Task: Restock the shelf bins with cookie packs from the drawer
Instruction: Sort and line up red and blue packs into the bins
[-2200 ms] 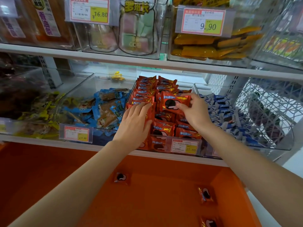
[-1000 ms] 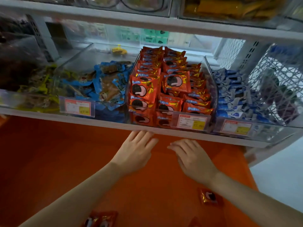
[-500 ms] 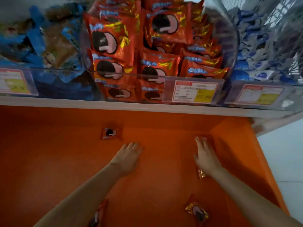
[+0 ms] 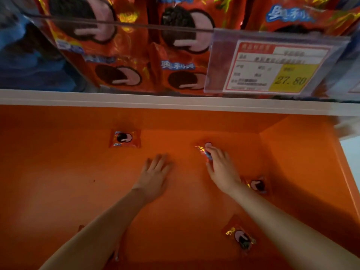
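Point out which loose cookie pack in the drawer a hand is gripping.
The pack pinched by the right hand, toward the back right corner of the drawer; the other packs lie flat, ungripped.

A price tag (image 4: 276, 65) sits in a clear holder up on the right, white with a red border and a yellow block reading 27.80. Far left, blue packs (image 4: 23, 61) show blurred behind clear plastic. A white shelf edge (image 4: 136, 99) runs across beneath both. Pale floor (image 4: 351, 152) shows at the far right.
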Demonstrator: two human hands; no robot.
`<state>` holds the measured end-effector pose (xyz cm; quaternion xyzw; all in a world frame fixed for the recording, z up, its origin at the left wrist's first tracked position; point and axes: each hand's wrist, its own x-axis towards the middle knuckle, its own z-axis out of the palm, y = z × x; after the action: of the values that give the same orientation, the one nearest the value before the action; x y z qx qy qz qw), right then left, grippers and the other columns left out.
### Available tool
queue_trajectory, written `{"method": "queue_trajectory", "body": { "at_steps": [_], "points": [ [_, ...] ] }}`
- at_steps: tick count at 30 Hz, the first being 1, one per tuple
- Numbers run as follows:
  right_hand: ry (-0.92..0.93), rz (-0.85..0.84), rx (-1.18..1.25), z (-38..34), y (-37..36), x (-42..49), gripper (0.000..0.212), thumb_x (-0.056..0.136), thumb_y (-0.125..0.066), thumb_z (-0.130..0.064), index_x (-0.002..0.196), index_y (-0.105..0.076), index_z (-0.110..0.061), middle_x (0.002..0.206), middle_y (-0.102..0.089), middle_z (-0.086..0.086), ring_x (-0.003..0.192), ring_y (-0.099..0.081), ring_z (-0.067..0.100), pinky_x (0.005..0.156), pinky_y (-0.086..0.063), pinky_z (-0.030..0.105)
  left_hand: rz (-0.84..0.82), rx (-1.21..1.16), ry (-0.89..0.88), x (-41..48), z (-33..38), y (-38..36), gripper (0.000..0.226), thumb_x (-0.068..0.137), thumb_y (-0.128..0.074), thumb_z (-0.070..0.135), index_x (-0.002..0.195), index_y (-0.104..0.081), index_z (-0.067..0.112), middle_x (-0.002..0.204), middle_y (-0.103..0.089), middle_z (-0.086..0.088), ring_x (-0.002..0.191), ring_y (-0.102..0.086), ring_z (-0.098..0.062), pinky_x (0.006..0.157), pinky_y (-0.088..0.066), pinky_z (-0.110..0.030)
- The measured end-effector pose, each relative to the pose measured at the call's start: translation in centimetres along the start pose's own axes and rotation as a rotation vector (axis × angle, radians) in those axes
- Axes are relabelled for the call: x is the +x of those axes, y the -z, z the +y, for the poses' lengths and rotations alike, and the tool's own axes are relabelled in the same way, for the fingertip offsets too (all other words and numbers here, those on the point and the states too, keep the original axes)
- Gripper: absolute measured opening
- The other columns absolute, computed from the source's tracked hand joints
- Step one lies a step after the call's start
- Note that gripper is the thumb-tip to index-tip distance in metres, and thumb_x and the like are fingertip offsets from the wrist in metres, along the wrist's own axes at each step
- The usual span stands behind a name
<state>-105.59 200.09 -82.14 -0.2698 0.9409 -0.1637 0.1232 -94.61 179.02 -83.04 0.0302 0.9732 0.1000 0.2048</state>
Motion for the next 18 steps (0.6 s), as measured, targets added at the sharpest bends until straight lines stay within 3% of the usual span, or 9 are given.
{"method": "queue_trajectory", "body": {
  "at_steps": [2, 4, 7, 9, 12, 14, 16, 18],
  "points": [
    [0.039, 0.007, 0.066, -2.0, -1.0, 0.8, 0.044, 0.082, -0.068, -0.005, 0.125, -0.057, -0.006, 0.123, -0.059, 0.012, 0.106, -0.057, 0.037, 0.089, -0.045, 0.043, 0.021, 0.023, 0.004, 0.1, -0.5, -0.4, 0.065, 0.069, -0.077, 0.022, 0.13, -0.056, 0.015, 0.141, -0.047, -0.017, 0.126, -0.049, -0.039, 0.096, -0.041, -0.059],
    [-0.028, -0.007, 0.137, -3.4, -1.6, 1.8, 0.048, 0.078, -0.072, -0.006, 0.124, -0.057, -0.006, 0.12, -0.057, 0.015, 0.106, -0.057, 0.039, 0.085, -0.047, 0.044, 0.037, -0.003, -0.021, 0.1, -0.9, 0.1, 0.066, 0.069, -0.076, 0.018, 0.132, -0.055, 0.015, 0.141, -0.047, -0.015, 0.127, -0.049, -0.036, 0.098, -0.041, -0.055],
    [-0.169, -0.089, 0.145, -4.6, -1.9, 3.1, 0.069, 0.085, -0.069, -0.017, 0.144, -0.035, -0.01, 0.141, -0.041, 0.015, 0.128, -0.042, 0.033, 0.101, -0.04, 0.042, 0.123, -0.022, -0.014, 0.2, -2.2, 1.4, 0.06, 0.075, -0.07, 0.01, 0.132, -0.051, 0.01, 0.139, -0.046, -0.017, 0.127, -0.046, -0.036, 0.1, -0.04, -0.05],
    [-0.137, -0.137, 0.107, -4.8, -2.1, 3.5, 0.075, 0.09, -0.062, -0.021, 0.152, -0.019, -0.02, 0.154, -0.024, 0.012, 0.139, -0.027, 0.033, 0.111, -0.032, 0.043, 0.201, 0.008, 0.079, 0.1, -3.7, 2.4, 0.054, 0.074, -0.073, 0.009, 0.125, -0.057, 0.008, 0.132, -0.052, -0.022, 0.122, -0.051, -0.041, 0.097, -0.044, -0.051],
    [-0.048, -0.289, -0.025, -5.1, -1.9, 3.5, 0.068, 0.098, -0.047, -0.03, 0.151, -0.005, -0.032, 0.161, -0.002, 0.003, 0.143, -0.016, 0.037, 0.114, -0.021, 0.042, 0.228, -0.002, 0.259, 0.1, -6.2, 3.2, 0.063, 0.092, -0.054, 0.022, 0.148, -0.029, 0.01, 0.156, -0.02, -0.017, 0.144, -0.018, -0.036, 0.115, -0.015, -0.048],
    [-0.047, -0.311, -0.055, -5.3, -1.9, 3.3, 0.062, 0.099, -0.04, -0.039, 0.151, -0.005, -0.033, 0.161, -0.001, 0.002, 0.142, -0.016, 0.036, 0.113, -0.02, 0.039, 0.205, -0.03, 0.365, 0.1, -7.8, 3.0, 0.068, 0.097, -0.045, 0.032, 0.153, -0.009, 0.016, 0.159, -0.002, -0.015, 0.147, 0.001, -0.033, 0.117, -0.001, -0.047],
    [-0.059, -0.285, -0.057, -5.6, -1.8, 3.2, 0.057, 0.1, -0.035, -0.042, 0.151, -0.011, -0.034, 0.16, -0.009, 0.002, 0.141, -0.02, 0.034, 0.111, -0.023, 0.036, 0.137, -0.062, 0.422, 0.0, -8.6, 2.6, 0.066, 0.099, -0.039, 0.036, 0.153, -0.004, 0.018, 0.16, 0.004, -0.014, 0.146, 0.007, -0.032, 0.117, 0.002, -0.048],
    [-0.046, -0.246, -0.057, -5.7, -1.8, 3.2, 0.054, 0.1, -0.038, -0.039, 0.15, -0.02, -0.033, 0.156, -0.022, 0.004, 0.137, -0.027, 0.031, 0.106, -0.028, 0.035, 0.11, -0.083, 0.437, -0.2, -8.5, 2.5, 0.06, 0.1, -0.036, 0.035, 0.153, -0.013, 0.017, 0.159, -0.005, -0.014, 0.147, 0.001, -0.033, 0.116, -0.006, -0.048]
  ]
}}
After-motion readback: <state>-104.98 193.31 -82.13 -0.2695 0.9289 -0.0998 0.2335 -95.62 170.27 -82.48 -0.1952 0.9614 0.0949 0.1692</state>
